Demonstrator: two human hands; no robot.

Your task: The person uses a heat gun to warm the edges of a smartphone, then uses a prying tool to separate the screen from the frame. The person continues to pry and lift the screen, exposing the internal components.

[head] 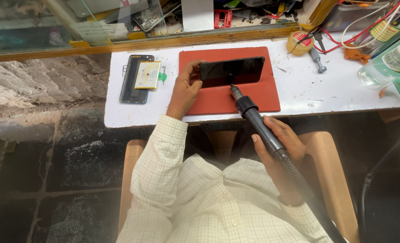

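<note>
Checked sleeves fill the bottom of the view, both arms reaching forward from the body. Right hand (pixel 278 139) sits nearest, below the tabletop's (pixel 299 96) front edge, fingers wrapped firmly around the dark handle of a hot-air tool (pixel 258 123); a ribbed hose runs back from it toward the lower right. Its barrel angles up and to the left, and the narrow metal nozzle ends at the lower edge of a phone (pixel 231 71), touching it or just short of it; which one I cannot tell.

Left hand (pixel 185 87) lies farther out, wrist bent over the tabletop's edge, thumb and fingers gripping the phone's left end. That phone is black, dark screen facing the camera, standing on its long side, tilted up from a red mat (pixel 254 96).

Left of the mat lies an opened phone (pixel 137 78) with a pale battery showing. Beyond the mat to the right are a solder reel (pixel 299 42) and a clear bottle (pixel 388 63).
</note>
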